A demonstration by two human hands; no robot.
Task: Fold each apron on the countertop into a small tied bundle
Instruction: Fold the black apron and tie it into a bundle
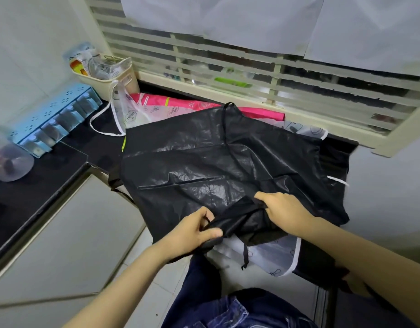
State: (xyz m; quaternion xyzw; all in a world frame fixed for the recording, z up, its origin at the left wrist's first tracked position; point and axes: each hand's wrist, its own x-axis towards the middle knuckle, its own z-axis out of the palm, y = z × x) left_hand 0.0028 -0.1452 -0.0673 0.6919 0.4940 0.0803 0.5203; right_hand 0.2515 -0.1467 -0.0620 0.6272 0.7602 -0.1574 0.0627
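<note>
A shiny black apron (204,162) lies spread across the dark countertop (69,147), its neck loop pointing toward the window. Its near edge is bunched up off the counter. My left hand (194,230) pinches that bunched edge on the left, and my right hand (284,209) grips it on the right. A black tie strap (245,256) dangles below the bunch. Under the black apron lie a clear printed apron with white trim (275,259) and a pink apron (187,106) further back.
A blue spice-jar rack (55,117) and a clear upturned container (8,159) stand at the left. A cream basket of packets (105,72) sits in the back corner. A louvred window (251,74) runs behind the counter. Tiled floor and my jeans (228,308) are below.
</note>
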